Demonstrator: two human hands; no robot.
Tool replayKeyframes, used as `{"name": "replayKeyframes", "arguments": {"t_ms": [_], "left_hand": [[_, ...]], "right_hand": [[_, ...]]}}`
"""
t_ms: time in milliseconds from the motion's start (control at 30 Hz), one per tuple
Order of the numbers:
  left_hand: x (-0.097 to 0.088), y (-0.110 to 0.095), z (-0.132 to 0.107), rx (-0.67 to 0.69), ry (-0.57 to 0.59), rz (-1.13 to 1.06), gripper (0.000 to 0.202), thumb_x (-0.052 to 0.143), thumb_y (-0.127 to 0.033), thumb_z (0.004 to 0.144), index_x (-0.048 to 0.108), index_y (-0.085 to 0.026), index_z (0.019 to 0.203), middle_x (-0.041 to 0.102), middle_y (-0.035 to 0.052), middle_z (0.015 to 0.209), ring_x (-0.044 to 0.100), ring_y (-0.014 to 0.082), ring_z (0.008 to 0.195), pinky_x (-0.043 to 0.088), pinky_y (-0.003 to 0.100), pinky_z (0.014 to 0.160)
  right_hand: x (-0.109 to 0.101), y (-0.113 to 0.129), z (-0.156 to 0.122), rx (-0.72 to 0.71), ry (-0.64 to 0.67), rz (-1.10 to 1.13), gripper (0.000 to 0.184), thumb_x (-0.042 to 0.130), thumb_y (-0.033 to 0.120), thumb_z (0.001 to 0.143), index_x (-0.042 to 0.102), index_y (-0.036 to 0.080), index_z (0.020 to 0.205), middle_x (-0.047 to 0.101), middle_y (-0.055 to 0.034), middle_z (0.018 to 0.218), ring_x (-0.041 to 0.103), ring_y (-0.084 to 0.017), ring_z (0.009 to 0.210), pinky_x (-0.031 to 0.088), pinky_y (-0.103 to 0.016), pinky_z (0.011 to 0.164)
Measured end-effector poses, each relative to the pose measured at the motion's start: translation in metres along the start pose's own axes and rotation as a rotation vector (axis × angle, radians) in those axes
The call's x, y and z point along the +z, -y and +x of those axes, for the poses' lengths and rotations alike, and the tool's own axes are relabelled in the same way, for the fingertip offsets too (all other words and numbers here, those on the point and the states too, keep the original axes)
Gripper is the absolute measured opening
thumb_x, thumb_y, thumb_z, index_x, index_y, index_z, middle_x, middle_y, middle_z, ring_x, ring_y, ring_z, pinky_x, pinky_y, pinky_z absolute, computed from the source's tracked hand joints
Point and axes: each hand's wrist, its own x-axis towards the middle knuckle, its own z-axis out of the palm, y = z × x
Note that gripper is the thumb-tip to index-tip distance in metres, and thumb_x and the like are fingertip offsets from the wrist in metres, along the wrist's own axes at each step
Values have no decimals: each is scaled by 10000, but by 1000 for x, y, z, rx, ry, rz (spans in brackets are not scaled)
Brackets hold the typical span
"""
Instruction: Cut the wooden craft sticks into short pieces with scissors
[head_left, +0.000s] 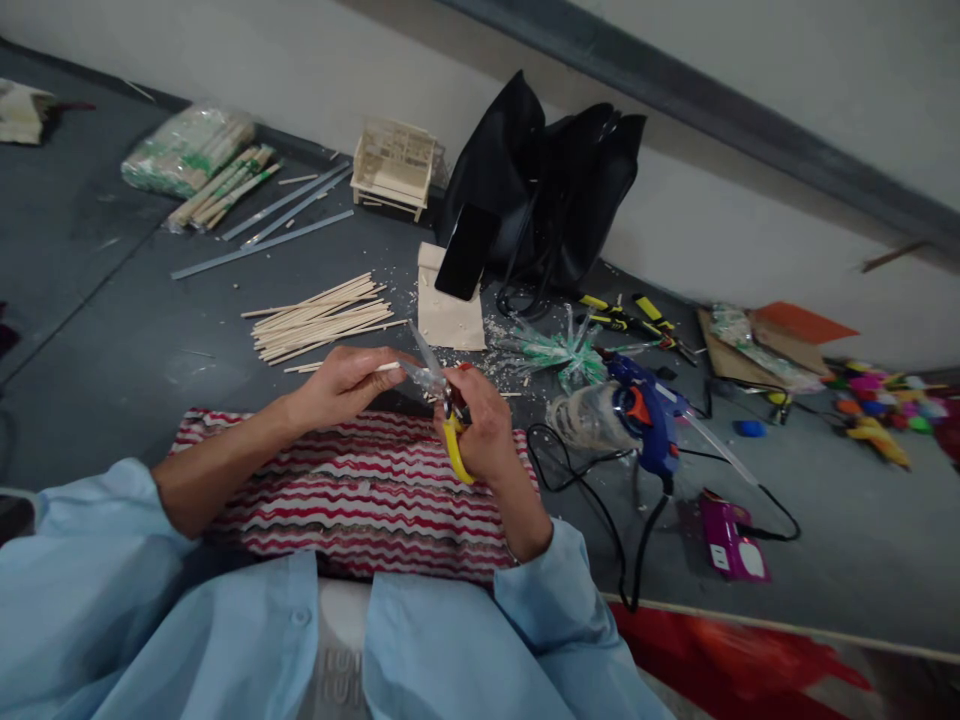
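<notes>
The right hand point(486, 425) grips yellow-handled scissors point(455, 452), blades pointing forward and leftward, details blurred between both hands. The left hand point(341, 385) pinches a slim, pale wooden stick point(388, 367), partly hidden, lying roughly sideways. Beyond that hand, loose straight wooden sticks point(322, 318) fan across the counter point(112, 360).

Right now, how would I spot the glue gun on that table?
Find the big black bag against the wall, then look down and right to the clear container. The glue gun is at its right end. Its blue body and orange-red trigger set it apart from the yellow-and-black tools.
</notes>
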Motion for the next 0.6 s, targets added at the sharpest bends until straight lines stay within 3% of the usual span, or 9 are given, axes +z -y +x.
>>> {"name": "replayKeyframes", "arguments": {"t_ms": [600], "left_hand": [[-2, 0, -2, -67, 50, 42, 350, 433, -373, 1001, 680, -128, 963, 685, 46, 714, 578, 84, 573, 421, 175, 561]], "right_hand": [[-3, 0, 0, 5, 51, 30, 389, 556, 153, 800, 591, 192, 1186, 622, -75, 969, 591, -221, 919, 517, -343, 824]]}}
